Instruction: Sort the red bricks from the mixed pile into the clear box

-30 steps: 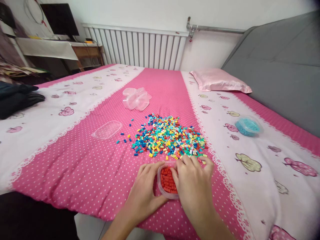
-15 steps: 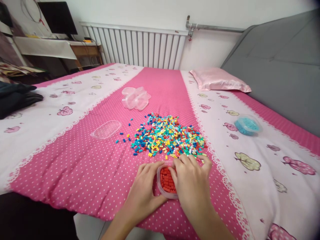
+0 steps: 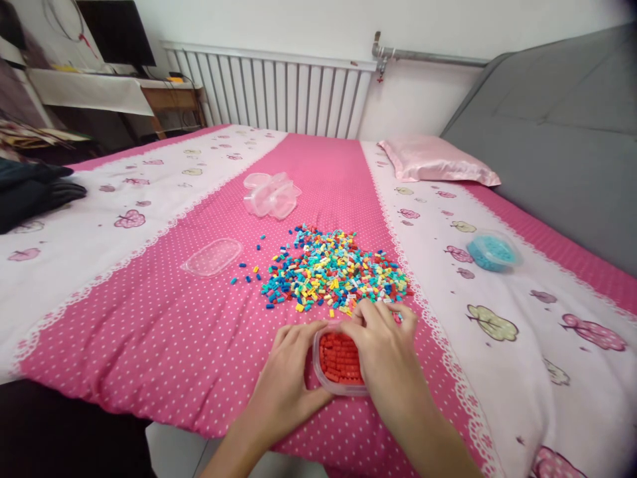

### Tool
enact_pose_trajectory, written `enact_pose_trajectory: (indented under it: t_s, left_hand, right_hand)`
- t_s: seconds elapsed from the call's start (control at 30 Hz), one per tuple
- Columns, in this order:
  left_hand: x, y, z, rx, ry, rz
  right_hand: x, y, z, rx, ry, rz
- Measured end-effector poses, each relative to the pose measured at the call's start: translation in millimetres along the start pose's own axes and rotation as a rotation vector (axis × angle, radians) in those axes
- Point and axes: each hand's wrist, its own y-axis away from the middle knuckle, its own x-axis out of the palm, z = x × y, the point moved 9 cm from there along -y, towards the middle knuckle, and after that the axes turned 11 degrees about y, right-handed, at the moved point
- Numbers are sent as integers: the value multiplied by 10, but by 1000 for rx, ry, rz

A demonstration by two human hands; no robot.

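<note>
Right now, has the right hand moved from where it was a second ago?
Yes: the right hand has shifted slightly forward, toward the unmoved pile, uncovering more red pieces in the tub.

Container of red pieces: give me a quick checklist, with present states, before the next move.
1. Left hand around the container, at its left side: ok.
2. Right hand clear of the container: not ok, it covers the right side.
3. Right hand free of pieces: cannot tell, fingertips partly hidden.
4. Container open on top: ok, red pieces show inside.
5. Clear lid away from the hands: ok, lying left of the mixed pile.
</note>
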Motion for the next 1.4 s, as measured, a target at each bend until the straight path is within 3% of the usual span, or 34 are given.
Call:
enact_pose_trajectory:
  t_s: [0.33, 0.7, 0.93, 1.1, 1.4]
  left_hand:
    - [-13, -11, -37, 3, -21, 0]
    - [-14, -17, -34, 3, -31, 10]
    - [-26, -15, -57, 10, -31, 3]
    - [-7, -9, -38, -2, -22, 17]
    - [-16, -12, -35, 3, -24, 13]
  right_hand:
    - [64, 20, -17, -7, -16, -28]
    - [91, 46, -49, 3, 23, 56]
    - [42, 60, -97, 31, -66, 32]
    - [7, 83, -197, 97, 25, 51]
    - [97, 118, -155, 68, 33, 53]
